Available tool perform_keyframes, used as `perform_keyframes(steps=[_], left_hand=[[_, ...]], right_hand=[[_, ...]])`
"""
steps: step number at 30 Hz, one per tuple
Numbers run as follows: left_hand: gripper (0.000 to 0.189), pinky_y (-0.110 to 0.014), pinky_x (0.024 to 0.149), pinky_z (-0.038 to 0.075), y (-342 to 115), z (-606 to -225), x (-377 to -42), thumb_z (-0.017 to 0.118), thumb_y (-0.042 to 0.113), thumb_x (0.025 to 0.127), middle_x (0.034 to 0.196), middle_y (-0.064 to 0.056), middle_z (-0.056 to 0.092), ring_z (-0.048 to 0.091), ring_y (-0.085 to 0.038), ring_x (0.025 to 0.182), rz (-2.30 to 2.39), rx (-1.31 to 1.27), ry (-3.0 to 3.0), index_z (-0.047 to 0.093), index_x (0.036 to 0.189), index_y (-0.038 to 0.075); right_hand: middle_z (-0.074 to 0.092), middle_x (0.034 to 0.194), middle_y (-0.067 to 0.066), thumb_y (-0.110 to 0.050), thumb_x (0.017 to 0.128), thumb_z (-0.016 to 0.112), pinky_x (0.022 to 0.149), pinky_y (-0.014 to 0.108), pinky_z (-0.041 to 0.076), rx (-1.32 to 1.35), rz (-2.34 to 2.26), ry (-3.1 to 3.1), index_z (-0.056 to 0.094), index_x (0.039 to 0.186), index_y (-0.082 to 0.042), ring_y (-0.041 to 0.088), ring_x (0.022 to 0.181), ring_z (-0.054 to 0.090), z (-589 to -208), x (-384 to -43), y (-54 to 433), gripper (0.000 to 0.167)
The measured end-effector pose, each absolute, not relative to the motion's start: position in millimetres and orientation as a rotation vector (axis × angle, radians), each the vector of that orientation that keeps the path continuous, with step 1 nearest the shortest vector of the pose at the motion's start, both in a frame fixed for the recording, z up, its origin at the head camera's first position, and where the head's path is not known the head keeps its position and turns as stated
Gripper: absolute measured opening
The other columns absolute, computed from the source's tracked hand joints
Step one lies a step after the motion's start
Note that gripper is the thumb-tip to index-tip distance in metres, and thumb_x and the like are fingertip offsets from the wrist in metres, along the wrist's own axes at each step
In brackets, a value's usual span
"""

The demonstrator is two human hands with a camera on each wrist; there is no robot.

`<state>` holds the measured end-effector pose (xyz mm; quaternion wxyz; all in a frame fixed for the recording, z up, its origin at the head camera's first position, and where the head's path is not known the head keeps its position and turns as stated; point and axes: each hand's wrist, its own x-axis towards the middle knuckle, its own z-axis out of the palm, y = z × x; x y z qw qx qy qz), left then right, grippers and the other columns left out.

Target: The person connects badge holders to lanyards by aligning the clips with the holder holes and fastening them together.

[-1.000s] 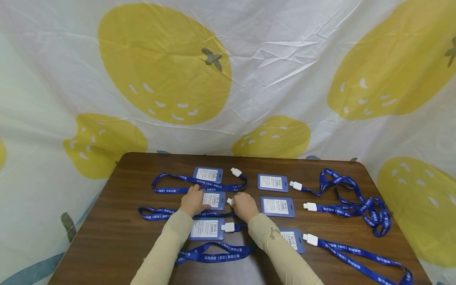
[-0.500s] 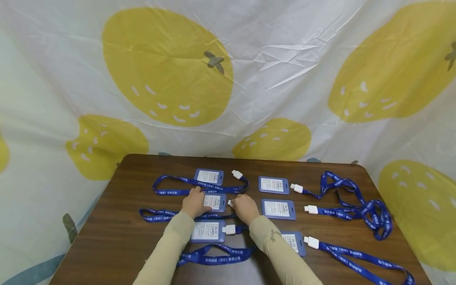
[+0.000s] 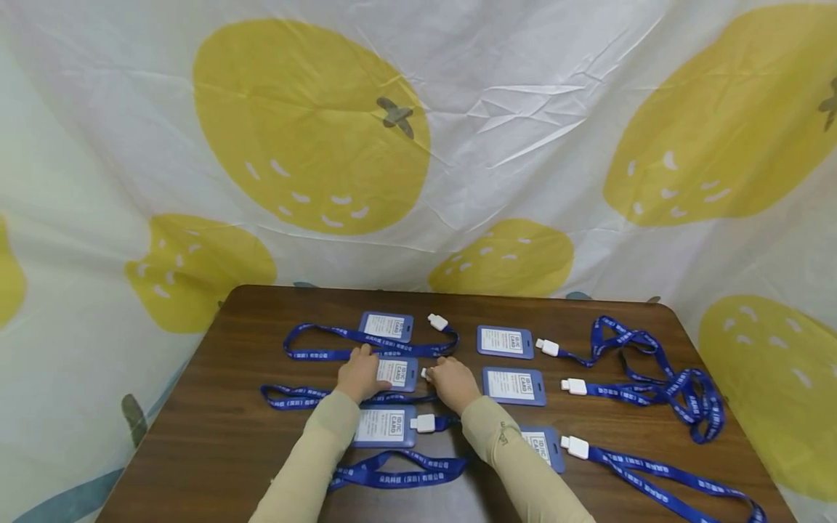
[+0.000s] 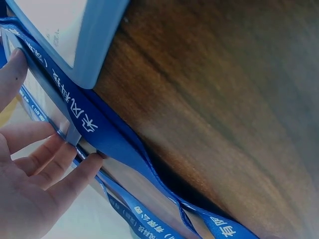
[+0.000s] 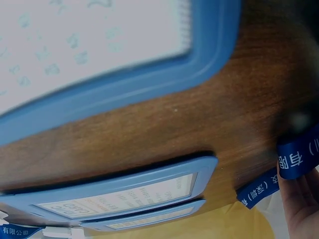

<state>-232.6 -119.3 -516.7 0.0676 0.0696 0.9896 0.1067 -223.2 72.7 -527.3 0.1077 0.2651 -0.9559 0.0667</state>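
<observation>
In the head view my left hand [image 3: 358, 373] holds the middle badge holder [image 3: 397, 374] of the left column, a blue frame round a white card. The left wrist view shows its thumb [image 4: 14, 74] on the holder's face and the fingers along the opposite edge, beside a blue lanyard [image 4: 82, 112] with white print. Just right of that holder, my right hand [image 3: 453, 383] pinches the lanyard close to its white clip [image 3: 425, 374], whose tip points at the holder's slotted end. In the right wrist view, the printed strap [image 5: 299, 157] runs over the fingers.
Other badge holders lie above [image 3: 387, 327] and below [image 3: 384, 426], with lanyards. A right column of holders [image 3: 514, 386] has white clips [image 3: 574, 386] facing it and tangled lanyards [image 3: 686, 396] further right. A fruit-print curtain [image 3: 497, 145] hangs behind the brown table [image 3: 216, 450].
</observation>
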Motion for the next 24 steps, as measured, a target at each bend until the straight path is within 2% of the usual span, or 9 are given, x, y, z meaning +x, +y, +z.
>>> perform_keyframes(steps=[11,24], left_hand=[[0.059,-0.047,0.072,0.050,-118.5,-516.6,-231.7,0.076,0.038,0.071,0.110,-0.017,0.047,0.046,-0.031,0.103,0.319,0.206,2.987,0.060,0.107,-0.005],[0.059,-0.045,0.072,0.051,-118.0,-514.6,-231.6,0.076,0.039,0.071,0.111,-0.017,0.047,0.045,-0.030,0.103,0.297,0.216,2.988,0.060,0.106,-0.005]], right_hand=[[0.055,0.068,0.003,-0.017,0.079,0.066,0.058,0.034,0.049,0.844,0.147,-2.779,0.068,0.074,-0.013,0.021,0.066,0.055,-531.1,-227.5,74.8,0.007],[0.056,0.070,0.002,-0.016,0.082,0.064,0.059,0.035,0.049,0.891,0.169,-2.759,0.071,0.079,-0.013,0.021,0.068,0.055,-528.8,-229.5,73.5,0.008]])
